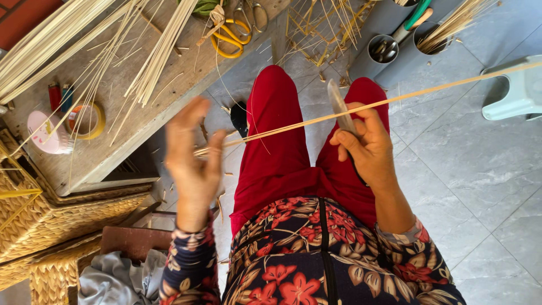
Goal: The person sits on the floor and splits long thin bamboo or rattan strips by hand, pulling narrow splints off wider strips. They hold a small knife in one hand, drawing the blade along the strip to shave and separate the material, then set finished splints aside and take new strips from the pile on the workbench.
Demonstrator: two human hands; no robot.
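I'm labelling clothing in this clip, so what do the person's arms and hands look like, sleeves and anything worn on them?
Both arms wear long dark navy sleeves printed with red flowers and tan leaves, ending at the wrists. The left hand and right hand are bare: no gloves, and no rings, watch or bracelet that I can make out.

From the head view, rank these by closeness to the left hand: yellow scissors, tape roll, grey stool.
Measured from the left hand:
1. Tape roll, on the wooden bench to its left.
2. Yellow scissors, at the bench's top edge.
3. Grey stool, far right on the tiled floor.
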